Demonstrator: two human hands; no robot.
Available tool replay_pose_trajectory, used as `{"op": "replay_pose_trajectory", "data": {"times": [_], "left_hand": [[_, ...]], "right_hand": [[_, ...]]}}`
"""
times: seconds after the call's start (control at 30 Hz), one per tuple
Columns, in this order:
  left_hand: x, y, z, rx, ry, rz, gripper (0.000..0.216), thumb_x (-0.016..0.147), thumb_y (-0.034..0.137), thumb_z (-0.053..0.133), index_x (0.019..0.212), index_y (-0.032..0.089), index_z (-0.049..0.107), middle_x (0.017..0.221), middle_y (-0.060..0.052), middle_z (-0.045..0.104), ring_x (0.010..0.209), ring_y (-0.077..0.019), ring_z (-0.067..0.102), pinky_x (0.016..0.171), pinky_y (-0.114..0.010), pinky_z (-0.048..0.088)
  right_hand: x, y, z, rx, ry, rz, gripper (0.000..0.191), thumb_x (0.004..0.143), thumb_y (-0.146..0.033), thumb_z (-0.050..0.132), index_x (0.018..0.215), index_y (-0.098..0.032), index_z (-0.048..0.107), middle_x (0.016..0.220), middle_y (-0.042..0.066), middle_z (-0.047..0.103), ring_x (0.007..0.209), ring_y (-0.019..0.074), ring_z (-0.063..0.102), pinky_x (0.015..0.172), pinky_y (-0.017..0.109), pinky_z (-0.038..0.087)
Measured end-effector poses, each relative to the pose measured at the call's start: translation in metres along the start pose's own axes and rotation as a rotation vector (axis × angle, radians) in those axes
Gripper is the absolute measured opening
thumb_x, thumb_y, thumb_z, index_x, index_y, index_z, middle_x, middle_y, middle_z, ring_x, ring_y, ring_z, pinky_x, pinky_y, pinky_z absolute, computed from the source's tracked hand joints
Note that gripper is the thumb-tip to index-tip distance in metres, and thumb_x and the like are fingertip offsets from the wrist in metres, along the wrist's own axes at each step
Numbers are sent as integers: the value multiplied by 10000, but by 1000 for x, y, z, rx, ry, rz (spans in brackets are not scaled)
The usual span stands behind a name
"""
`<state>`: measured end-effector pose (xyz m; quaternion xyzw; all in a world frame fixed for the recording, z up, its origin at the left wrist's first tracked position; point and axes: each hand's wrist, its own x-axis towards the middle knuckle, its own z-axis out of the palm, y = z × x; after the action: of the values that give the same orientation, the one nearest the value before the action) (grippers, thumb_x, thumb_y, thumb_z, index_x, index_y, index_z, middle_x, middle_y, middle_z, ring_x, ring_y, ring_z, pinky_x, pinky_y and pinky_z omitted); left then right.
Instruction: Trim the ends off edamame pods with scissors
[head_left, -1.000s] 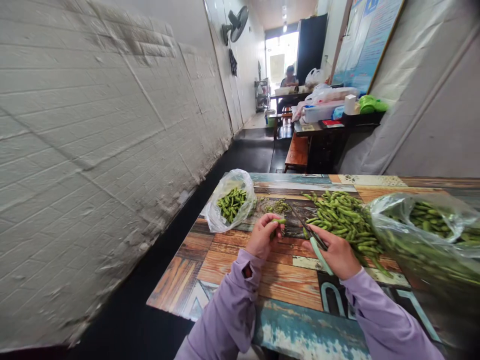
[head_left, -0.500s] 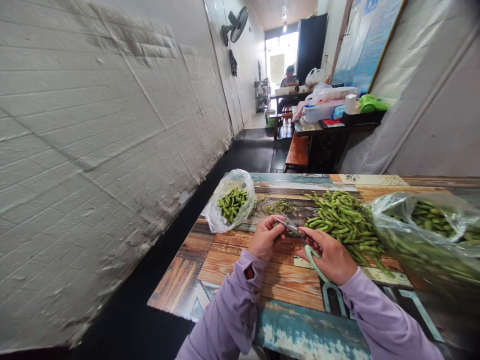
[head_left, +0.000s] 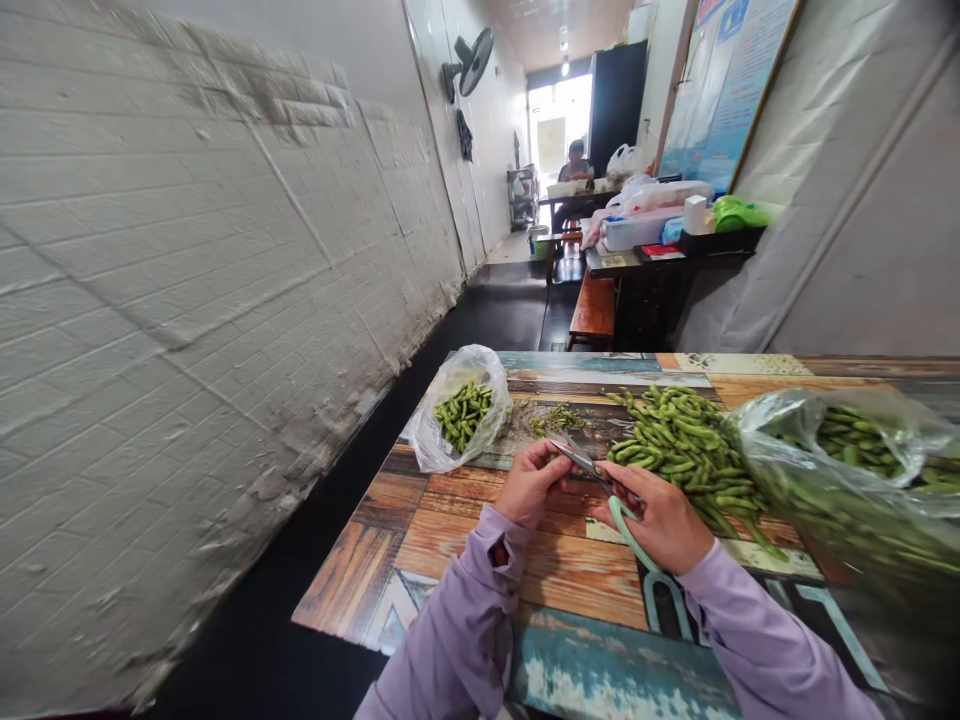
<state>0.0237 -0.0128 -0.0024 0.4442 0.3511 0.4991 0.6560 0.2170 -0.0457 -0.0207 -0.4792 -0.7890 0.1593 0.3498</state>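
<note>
My left hand (head_left: 529,483) is closed in a pinch on a green bean pod (head_left: 553,457), mostly hidden by the fingers. My right hand (head_left: 664,517) grips scissors (head_left: 600,478) with pale green handles; the blades reach left to the pod. Just right of my hands a loose heap of green pods (head_left: 686,445) lies on the painted wooden table (head_left: 450,525). A small clear bag (head_left: 461,408) holding pods stands at the far left of the table. Small green trimmings (head_left: 559,417) lie between the bag and the heap.
A large plastic bag of pods (head_left: 855,470) fills the table's right side. A white brick wall (head_left: 187,300) runs along the left, with a dark floor aisle (head_left: 510,305) beside it. Farther back stand a bench (head_left: 596,308), cluttered tables (head_left: 660,250) and a seated person (head_left: 575,165).
My right hand has swung the scissors left, from beside the heap to the pod in my left hand. The left hand stays in place. The view has tilted slightly.
</note>
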Motion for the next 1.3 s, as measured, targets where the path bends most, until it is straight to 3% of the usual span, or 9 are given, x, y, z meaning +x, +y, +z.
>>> {"op": "replay_pose_trajectory", "data": {"times": [0.67, 0.8, 0.97, 1.1, 1.3], "left_hand": [[0, 0, 1, -40, -7, 8, 267, 660, 311, 741, 746, 137, 558, 632, 10, 589, 486, -50, 453, 473, -176, 315], [0, 2, 3, -182, 5, -50, 253, 671, 274, 704, 818, 150, 539, 689, 6, 582, 502, -61, 465, 424, -165, 289], [1, 7, 2, -388, 74, -130, 257, 700, 345, 645, 772, 168, 474, 720, 0, 552, 532, -74, 485, 385, -155, 257], [2, 4, 1, -362, 112, -125, 235, 643, 188, 650, 788, 171, 466, 697, 20, 529, 518, -61, 469, 393, -145, 252], [3, 1, 1, -387, 114, -105, 435, 531, 37, 518, 948, 159, 498, 843, -47, 628, 622, -107, 552, 458, -182, 344]], "right_hand": [[-1, 6, 6, 10, 49, -22, 426, 776, -395, 625, 1167, -226, 612, 1100, 70, 684, 1001, 232, 648, 875, 353, 532], [-1, 6, 6, 25, 84, 60, 428, 783, -410, 613, 1165, -218, 616, 1135, 67, 673, 1031, 228, 640, 911, 352, 516], [-1, 10, 5, 31, 134, 149, 481, 762, -452, 616, 1152, -171, 630, 1133, 93, 672, 1021, 235, 646, 918, 356, 514], [-1, 10, 6, 24, 130, 140, 441, 764, -428, 606, 1133, -189, 643, 1117, 75, 681, 1013, 234, 650, 895, 348, 529], [0, 6, 4, 13, 122, 127, 422, 768, -422, 606, 1136, -219, 643, 1104, 57, 688, 990, 234, 660, 858, 344, 550]]}}
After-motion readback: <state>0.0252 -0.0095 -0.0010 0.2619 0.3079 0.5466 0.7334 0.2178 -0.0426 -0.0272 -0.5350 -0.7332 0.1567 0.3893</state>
